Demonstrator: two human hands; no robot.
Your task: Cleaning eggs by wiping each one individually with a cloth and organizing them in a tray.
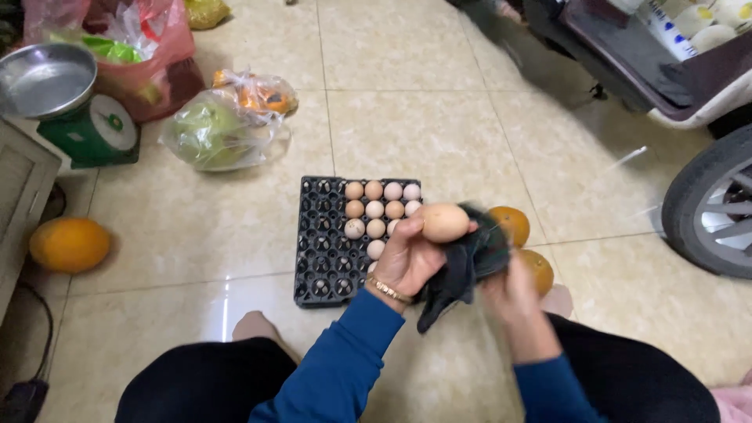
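Tan egg: one pale brown egg [445, 222], smooth and oval, lying sideways, lifted above the right edge of the black tray, its shell evenly coloured with no crack that shows.
Left hand: the left hand [411, 257] has it pinched at the fingertips, fingers curled up under and behind the shell, a gold bracelet [388, 291] at the wrist and a blue sleeve below.
Right hand: the right hand [511, 291] is bunched closed around a dark cloth [462, 270], knuckles toward the camera; the fingertips are buried in the fabric.
Cloth: dark and crumpled, pressed against the right end of the egg, with a loose tail hanging down between the two wrists.
Tray: the black plastic egg tray [321, 258] sits flat on the tiled floor [407, 125], just in front of the knees; most of its cups stand bare.
Eggs in tray: a cluster of eggs [374, 209], tan and pinkish-white mixed, fills the top right corner.
Oranges: two oranges [511, 223] lie on the floor behind the cloth, partly hidden by it.
Far left: a green kitchen scale [90, 129] with a metal bowl, plastic bags of produce [219, 129], one large orange fruit [69, 244].
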